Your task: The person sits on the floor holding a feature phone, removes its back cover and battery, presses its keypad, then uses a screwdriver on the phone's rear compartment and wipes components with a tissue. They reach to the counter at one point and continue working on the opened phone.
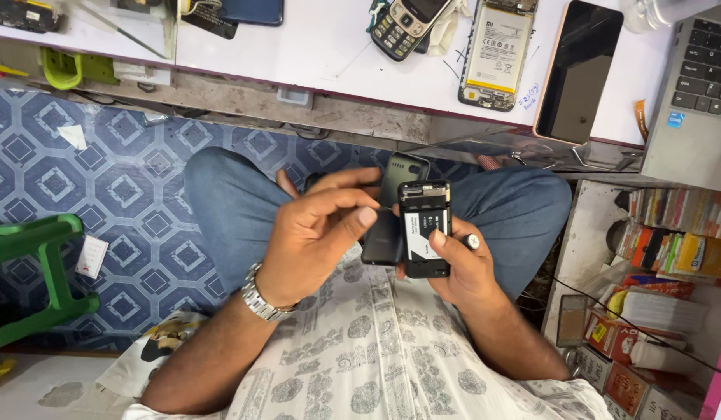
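My right hand (462,268) holds a small black phone (424,229) with its back off, so the battery with a white label shows. A thin black tool (471,241) is tucked between that hand's fingers. My left hand (318,233), with a metal watch on the wrist, grips the dark back cover (392,202) right beside the phone. Both hands hover over my lap, above blue jeans.
A white counter (322,47) runs along the top with a keypad phone (403,23), an opened smartphone showing its battery (497,50), a black phone screen (578,70) and a laptop (699,93). A green stool (42,272) stands left. Shelves of small boxes (656,311) are at right.
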